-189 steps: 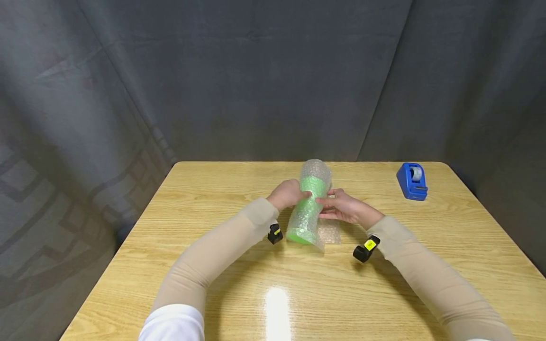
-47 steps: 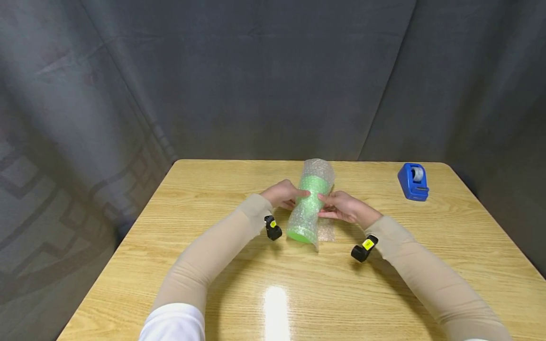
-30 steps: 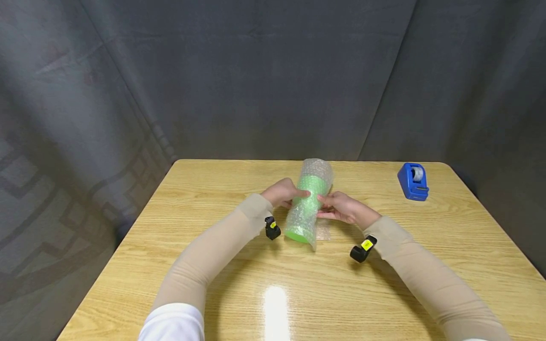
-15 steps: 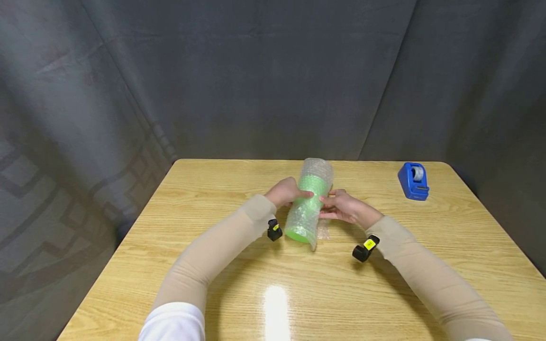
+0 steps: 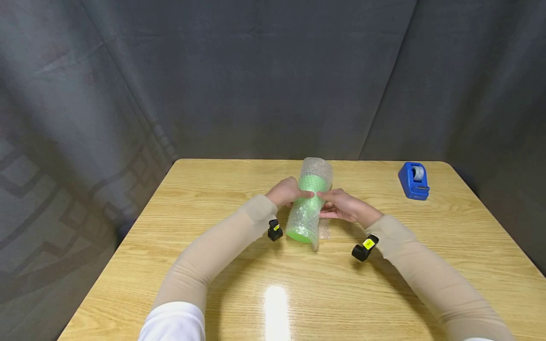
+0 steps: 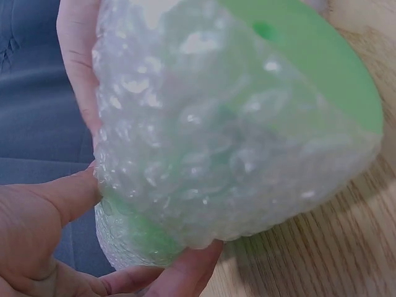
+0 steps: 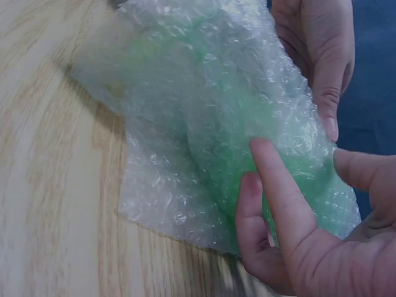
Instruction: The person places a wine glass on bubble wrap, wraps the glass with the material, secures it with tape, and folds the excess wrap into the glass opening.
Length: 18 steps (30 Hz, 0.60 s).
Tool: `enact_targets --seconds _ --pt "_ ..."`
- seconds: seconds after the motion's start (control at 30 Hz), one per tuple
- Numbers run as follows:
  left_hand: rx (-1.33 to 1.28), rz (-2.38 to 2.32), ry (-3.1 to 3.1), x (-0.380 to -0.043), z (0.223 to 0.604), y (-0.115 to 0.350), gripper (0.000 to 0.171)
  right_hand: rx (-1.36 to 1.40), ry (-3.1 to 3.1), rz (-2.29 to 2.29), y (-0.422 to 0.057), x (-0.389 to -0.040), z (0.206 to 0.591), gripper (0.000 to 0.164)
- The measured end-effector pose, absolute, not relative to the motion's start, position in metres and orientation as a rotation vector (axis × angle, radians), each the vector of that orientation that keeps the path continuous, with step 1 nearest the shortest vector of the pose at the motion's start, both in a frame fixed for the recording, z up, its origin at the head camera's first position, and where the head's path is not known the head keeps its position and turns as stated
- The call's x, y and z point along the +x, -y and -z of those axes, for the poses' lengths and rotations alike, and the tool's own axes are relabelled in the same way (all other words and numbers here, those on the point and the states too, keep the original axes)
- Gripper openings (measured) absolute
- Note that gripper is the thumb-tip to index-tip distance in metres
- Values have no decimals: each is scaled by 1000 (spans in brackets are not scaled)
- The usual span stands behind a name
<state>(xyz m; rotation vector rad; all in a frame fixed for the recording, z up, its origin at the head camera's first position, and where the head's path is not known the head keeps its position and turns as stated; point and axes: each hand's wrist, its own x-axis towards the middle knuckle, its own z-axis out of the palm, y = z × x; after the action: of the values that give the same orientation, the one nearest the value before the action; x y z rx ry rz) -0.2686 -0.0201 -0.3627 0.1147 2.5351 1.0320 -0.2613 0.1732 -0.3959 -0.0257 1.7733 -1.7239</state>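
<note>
While both thumbs press on top of it with their tips nearly meeting, the fingers (image 6: 189, 269) of the left hand (image 5: 286, 191) curl under the near-left side of a long, light-green object (image 5: 300, 235) wrapped in clear bubble wrap (image 5: 316, 166), gripping it. The right hand (image 5: 347, 207) holds the same bundle from the other side, thumb above and fingers (image 7: 281, 185) against the wrap lower down.

The bundle sits near the middle of the bench's far half, its long axis running away from the person; whether it is lifted slightly is hard to tell. Its flat, bright-green end faces the person, and the wrap extends past the green at the far end. A loose flap (image 5: 325, 230) of wrap sticks out below the right hand.

Black wrist cameras (image 5: 275, 231) hang by beige sleeves (image 5: 222, 246). Well apart, toward the bench's far right corner, stands a blue plastic tape dispenser (image 5: 410, 187) with a roll of clear tape (image 5: 418, 174). Behind the pale wood-grain bench (image 5: 239, 308) hangs a dark grey cloth curtain (image 5: 273, 85).
</note>
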Motion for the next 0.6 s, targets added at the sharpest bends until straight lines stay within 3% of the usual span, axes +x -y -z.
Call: enact_targets --seconds 0.1,0.43,0.6 --pt "114 -1042 -2531 -268 363 20 48 -42 -1781 1728 -173 -262 398 26" --pt "88 -1358 -2201 -275 368 32 58 -49 -1757 1761 -172 -262 399 31" --pt "30 -1406 -2119 -281 374 38 52 -60 -1756 1765 -172 -260 398 31"
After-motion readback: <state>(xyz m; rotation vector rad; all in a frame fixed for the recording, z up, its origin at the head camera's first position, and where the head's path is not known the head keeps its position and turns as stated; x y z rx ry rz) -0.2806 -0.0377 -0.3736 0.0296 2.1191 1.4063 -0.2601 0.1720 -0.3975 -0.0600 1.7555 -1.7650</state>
